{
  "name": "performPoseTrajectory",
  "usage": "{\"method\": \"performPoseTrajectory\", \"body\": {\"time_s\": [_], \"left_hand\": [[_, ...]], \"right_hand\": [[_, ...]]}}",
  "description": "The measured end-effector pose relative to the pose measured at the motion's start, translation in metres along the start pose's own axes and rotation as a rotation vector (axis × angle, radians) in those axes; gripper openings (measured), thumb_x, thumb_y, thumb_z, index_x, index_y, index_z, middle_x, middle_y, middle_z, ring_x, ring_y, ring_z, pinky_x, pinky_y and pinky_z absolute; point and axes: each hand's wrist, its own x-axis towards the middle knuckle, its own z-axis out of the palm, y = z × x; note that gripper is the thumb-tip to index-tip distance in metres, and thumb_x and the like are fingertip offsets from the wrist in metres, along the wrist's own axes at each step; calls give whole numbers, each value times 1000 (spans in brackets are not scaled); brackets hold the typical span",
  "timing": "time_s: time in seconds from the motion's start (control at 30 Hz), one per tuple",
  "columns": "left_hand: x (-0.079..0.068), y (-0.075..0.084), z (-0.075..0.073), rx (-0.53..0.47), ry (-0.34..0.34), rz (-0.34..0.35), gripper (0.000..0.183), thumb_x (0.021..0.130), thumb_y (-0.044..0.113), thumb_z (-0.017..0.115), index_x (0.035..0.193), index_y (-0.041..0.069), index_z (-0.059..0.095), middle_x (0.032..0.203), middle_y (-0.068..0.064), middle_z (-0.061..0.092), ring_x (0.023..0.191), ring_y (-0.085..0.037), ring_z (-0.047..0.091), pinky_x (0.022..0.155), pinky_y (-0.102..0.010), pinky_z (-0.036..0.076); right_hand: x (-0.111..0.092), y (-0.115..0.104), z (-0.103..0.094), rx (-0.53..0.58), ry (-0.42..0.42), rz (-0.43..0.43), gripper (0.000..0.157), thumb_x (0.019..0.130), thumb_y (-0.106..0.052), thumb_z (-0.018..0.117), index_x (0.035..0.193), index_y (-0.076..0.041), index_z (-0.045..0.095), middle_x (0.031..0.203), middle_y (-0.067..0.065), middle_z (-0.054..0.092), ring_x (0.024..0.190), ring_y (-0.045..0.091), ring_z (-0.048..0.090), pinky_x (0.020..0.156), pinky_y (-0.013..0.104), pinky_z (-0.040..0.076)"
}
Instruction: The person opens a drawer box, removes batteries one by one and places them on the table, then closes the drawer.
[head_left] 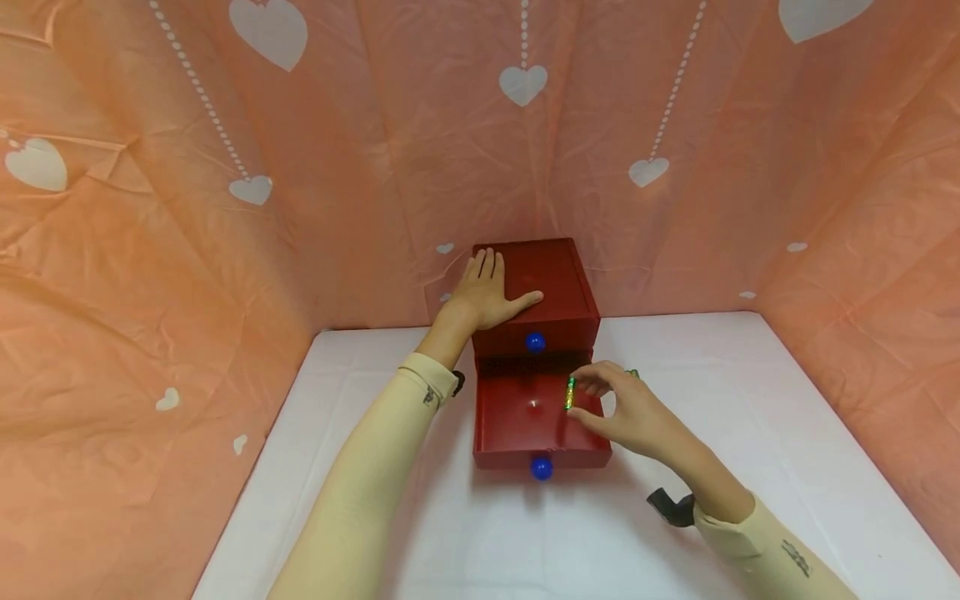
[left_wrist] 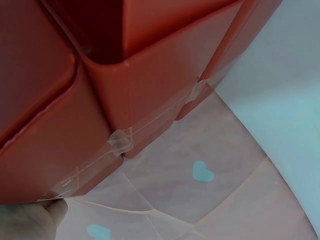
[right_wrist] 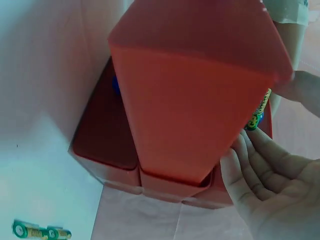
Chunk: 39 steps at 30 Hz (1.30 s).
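Note:
My left hand (head_left: 486, 298) lies flat on top of a red drawer box (head_left: 547, 275), its fingers straight and the thumb spread aside. Beneath the top section with its blue knob (head_left: 535, 342), a red drawer (head_left: 510, 417) is pulled out. Between thumb and fingertips my right hand (head_left: 637, 412) pinches a small green and gold battery (head_left: 570, 395), above the right side of that drawer. Seen from the right wrist, the battery (right_wrist: 259, 110) is partly hidden behind the drawer's corner. The left wrist view catches only a bit of the left hand (left_wrist: 32, 222) beside the box.
More green batteries (right_wrist: 42, 232) lie on the white table (head_left: 390, 358) right of the box; in the head view the right hand mostly hides them. Clear tape (left_wrist: 120, 141) joins the box sections. Orange cloth with white hearts (head_left: 360, 167) hangs behind and at both sides.

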Motion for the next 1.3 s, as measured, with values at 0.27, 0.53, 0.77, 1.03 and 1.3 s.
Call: {"method": "performPoseTrajectory", "body": {"time_s": [0.27, 0.53, 0.77, 1.03, 1.3], "left_hand": [[-1, 0, -2, 13, -1, 8, 110, 103, 81, 34, 172, 2, 0, 180, -18, -5, 167, -30, -8, 134, -40, -7], [-2, 1, -2, 14, -2, 9, 110, 103, 81, 34, 172, 2, 1, 180, -18, -4, 167, -31, -6, 134, -40, -6], [-2, 1, -3, 17, -5, 9, 110, 103, 81, 34, 172, 2, 1, 180, -18, -4, 167, -31, -7, 134, -40, -7], [-2, 1, -2, -4, -12, 7, 110, 102, 81, 35, 172, 2, 0, 180, -17, -5, 167, -30, -8, 134, -40, -6], [-2, 0, -1, 4, -2, 13, 110, 102, 81, 35, 172, 2, 1, 180, -18, -4, 167, -30, -8, 134, -41, -6]], "right_hand": [[-4, 7, -12, -14, 54, -29, 40, 89, -13, 90, 123, -6, 71, 110, 1, 70, 99, 23, 66, 89, 36, 57], [-12, 20, -25, -53, 61, -12, 44, 88, -13, 90, 127, -5, 69, 111, 0, 70, 99, 21, 68, 89, 37, 61], [-16, 38, -33, -46, 52, -17, 45, 87, -10, 90, 126, -7, 68, 109, 2, 70, 96, 15, 66, 86, 21, 56], [-20, 61, -37, -45, 51, -87, 44, 84, -5, 91, 121, -5, 68, 99, -6, 67, 91, 6, 62, 84, 15, 52], [-24, 78, -44, -95, 17, -72, 45, 84, -8, 92, 122, -1, 68, 100, -3, 69, 91, 8, 62, 83, 27, 57]]}}
